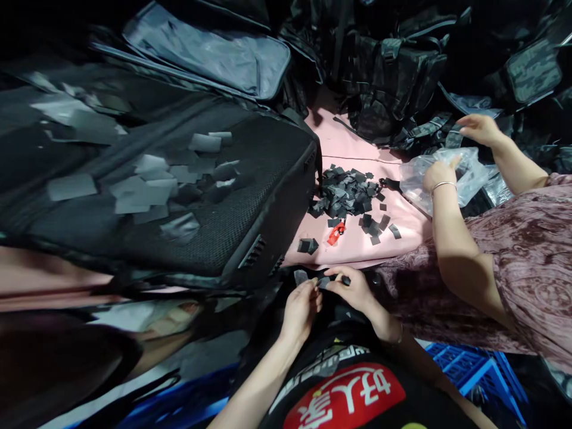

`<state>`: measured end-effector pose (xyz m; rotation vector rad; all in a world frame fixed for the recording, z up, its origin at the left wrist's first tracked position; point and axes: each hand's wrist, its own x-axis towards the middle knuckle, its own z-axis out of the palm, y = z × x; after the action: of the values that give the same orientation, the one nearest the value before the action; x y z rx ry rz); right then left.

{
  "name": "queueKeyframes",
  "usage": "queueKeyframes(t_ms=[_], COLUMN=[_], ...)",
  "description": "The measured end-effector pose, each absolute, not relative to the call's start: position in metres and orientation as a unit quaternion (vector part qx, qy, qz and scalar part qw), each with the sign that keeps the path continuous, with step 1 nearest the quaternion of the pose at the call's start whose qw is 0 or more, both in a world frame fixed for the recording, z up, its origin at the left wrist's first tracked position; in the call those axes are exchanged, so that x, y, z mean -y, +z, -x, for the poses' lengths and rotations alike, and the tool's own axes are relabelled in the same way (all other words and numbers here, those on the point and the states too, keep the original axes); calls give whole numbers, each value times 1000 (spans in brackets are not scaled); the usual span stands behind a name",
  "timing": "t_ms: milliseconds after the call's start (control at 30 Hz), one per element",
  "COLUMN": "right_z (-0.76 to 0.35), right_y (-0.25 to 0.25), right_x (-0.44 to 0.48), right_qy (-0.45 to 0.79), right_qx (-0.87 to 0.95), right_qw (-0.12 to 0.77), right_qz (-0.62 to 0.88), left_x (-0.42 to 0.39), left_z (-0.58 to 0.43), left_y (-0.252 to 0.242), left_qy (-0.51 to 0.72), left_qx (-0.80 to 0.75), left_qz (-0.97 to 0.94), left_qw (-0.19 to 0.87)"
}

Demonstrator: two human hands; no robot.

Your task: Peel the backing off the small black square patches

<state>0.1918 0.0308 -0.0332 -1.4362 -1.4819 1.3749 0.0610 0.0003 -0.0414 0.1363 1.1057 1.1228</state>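
My left hand (304, 307) is closed in a pinch just above my lap. A small grey flat piece (301, 276) sticks up at its fingertips. Close beside it, my right hand (353, 289) pinches another small grey piece (323, 282) between thumb and finger, and the two hands nearly touch. A small black object (345, 280) shows at the right fingers; its kind is unclear. Just beyond lies a heap of small dark square pieces (348, 190) on a pink cloth (357, 257), with a red-handled small tool (335, 233) in front.
A large black mesh bag (268, 196) with loose grey pieces (143, 190) on top fills the left. At right, a co-worker's hands (442, 176) handle a clear plastic bag (467, 164). Camouflage backpacks (393, 77) are piled behind. A blue crate (478, 372) stands at lower right.
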Motion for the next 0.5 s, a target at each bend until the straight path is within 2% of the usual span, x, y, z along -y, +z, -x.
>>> queueKeyframes(t_ms=[167,233,400,500], right_z=[-184,-184,-185,-191], right_y=[-40,-41,-38,-39], right_x=[-36,-37,-33,-32], right_qy=[453,462,680,719], right_qx=[608,602,459,446], right_qw=[338,340,283,253], right_qz=[557,555,497,470], left_x=[1,0,0,-2], left_z=[-55,-52,-50,-45], left_y=[-33,-30,-27,-32], left_qy=[496,488,457,477], left_qx=[-536,-539,-507,-516], left_qz=[-193,-265,-304,-275], left_qw=[656,633,665,657])
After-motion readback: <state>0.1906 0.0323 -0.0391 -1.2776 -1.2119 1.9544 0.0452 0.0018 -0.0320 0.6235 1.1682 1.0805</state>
